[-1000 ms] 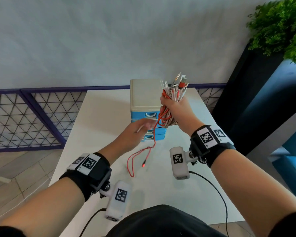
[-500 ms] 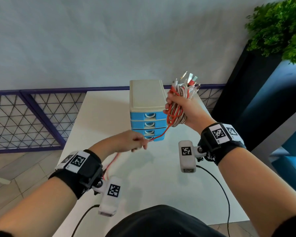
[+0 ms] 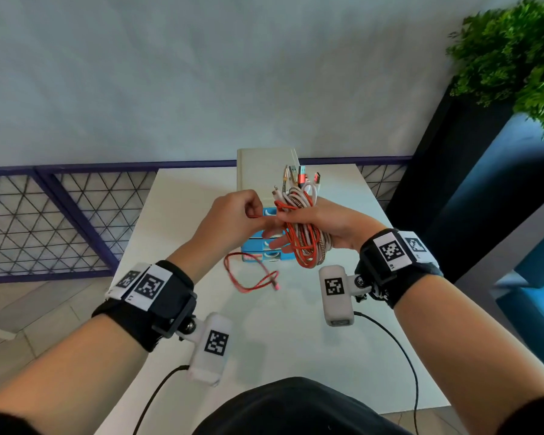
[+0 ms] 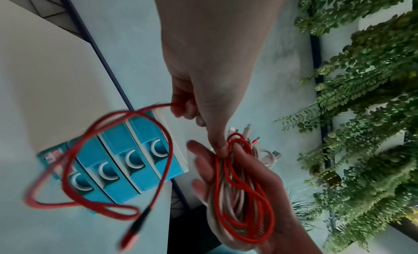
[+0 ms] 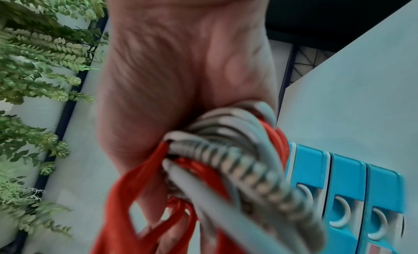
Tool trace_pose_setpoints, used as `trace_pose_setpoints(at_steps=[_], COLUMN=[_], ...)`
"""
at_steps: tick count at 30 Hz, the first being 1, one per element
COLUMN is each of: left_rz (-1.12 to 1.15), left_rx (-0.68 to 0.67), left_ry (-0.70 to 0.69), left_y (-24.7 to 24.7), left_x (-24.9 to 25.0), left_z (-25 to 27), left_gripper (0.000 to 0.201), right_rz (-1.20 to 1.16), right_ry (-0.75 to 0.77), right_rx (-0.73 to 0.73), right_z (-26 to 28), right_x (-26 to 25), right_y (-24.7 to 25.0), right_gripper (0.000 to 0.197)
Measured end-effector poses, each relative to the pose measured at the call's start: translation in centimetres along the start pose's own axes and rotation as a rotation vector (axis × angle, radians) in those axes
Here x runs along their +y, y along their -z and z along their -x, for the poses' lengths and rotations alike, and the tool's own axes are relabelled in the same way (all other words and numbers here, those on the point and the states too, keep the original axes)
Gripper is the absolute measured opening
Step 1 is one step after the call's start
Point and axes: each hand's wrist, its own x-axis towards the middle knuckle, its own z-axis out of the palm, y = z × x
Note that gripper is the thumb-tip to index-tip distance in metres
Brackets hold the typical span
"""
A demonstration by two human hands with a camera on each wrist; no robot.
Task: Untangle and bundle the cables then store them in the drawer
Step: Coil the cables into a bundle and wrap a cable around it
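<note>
My right hand (image 3: 328, 226) holds a coiled bundle of red, white and braided cables (image 3: 305, 238) in the air in front of the drawer unit, plugs (image 3: 299, 177) sticking up. My left hand (image 3: 250, 213) is right beside it and pinches the red cable (image 4: 172, 105) between thumb and fingers. The cable's loose tail (image 3: 248, 273) hangs in a blurred loop below, ending in a red plug (image 3: 276, 286). In the left wrist view the bundle (image 4: 239, 188) lies across my right palm under the thumb. The drawer unit (image 3: 263, 171) is white with several blue drawers (image 4: 126, 159), all closed.
The white table (image 3: 176, 221) stretches toward me from the drawer unit. A purple mesh railing (image 3: 60, 215) runs behind it to the left. A dark planter (image 3: 437, 189) with a green plant (image 3: 515, 58) stands at the right.
My left hand pulled the red cable down to the left, then came back up beside the bundle. My right hand shifted the bundle left, in front of the drawers.
</note>
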Motion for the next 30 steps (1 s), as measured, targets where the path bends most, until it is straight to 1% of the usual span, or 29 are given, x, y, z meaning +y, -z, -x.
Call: trace_pose_setpoints(at_steps=[2,3,4,5,7,8,9,10,12,14,17,20,21,23,25,27,28,30], left_rz=[-0.089,-0.108,-0.032,0.145,0.642,0.866,1.036,1.15,1.262,1.251,1.052,0.896,0.877,0.861,0.854,0.824,0.808,0.796], left_rx=[-0.016,-0.046,-0.083,-0.141,-0.335,-0.432,-0.496,-0.52,-0.509,-0.482,-0.46,-0.428,-0.423,-0.407,-0.389,-0.391,-0.397,-0.421], left_ry=[0.073,0.132,0.227,0.348,0.584,0.639,0.64,0.603,0.528,0.504,0.484,0.477,0.477,0.478,0.477,0.477,0.484,0.502], left_y=[0.3,0.6,0.9,1.3,1.9,2.1,2.1,1.9,1.4,0.8,-0.2,-0.9,-1.0,-1.2,-1.3,-1.6,-1.7,-1.7], left_x=[0.0,0.0,-0.1,-0.4,-0.9,-1.0,-1.0,-0.8,0.1,1.2,2.6,3.1,3.2,3.2,3.2,3.4,3.5,3.6], left_z=[0.1,0.0,-0.1,-0.2,0.0,0.3,0.6,0.8,1.1,1.3,1.5,1.4,1.3,1.3,1.4,1.5,1.6,1.5], left_gripper=[0.045,0.051,0.055,0.054,0.042,0.035,0.028,0.024,0.025,0.023,0.016,0.017,0.016,0.014,0.012,0.011,0.012,0.018], right_rz=[0.016,0.014,0.007,-0.001,-0.013,-0.004,0.011,0.031,0.055,0.04,0.025,0.033,0.027,-0.008,-0.063,-0.064,-0.04,0.031], right_ry=[0.009,0.025,0.045,0.062,0.079,0.09,0.099,0.111,0.134,0.153,0.172,0.152,0.152,0.171,0.166,0.155,0.155,0.153], right_rx=[0.016,0.037,0.067,0.099,0.173,0.2,0.229,0.259,0.309,0.32,0.277,0.262,0.244,0.185,0.156,0.178,0.204,0.278], right_z=[0.2,0.3,0.3,0.2,0.0,-0.1,-0.3,-0.5,-0.9,-1.2,-1.3,-1.1,-1.0,-0.6,-0.3,-0.2,-0.3,-0.7], right_x=[0.0,0.1,0.2,0.4,1.0,1.2,1.5,1.6,1.9,1.9,1.6,1.5,1.5,1.5,1.4,1.4,1.5,1.5], right_y=[0.2,0.3,0.6,0.8,1.4,1.6,1.7,1.6,1.1,0.4,-0.6,-1.0,-0.9,-1.1,-1.1,-1.0,-0.9,-0.9], right_gripper=[0.016,0.009,0.005,0.006,0.009,0.011,0.014,0.017,0.024,0.034,0.055,0.066,0.063,0.043,0.029,0.015,0.01,0.009])
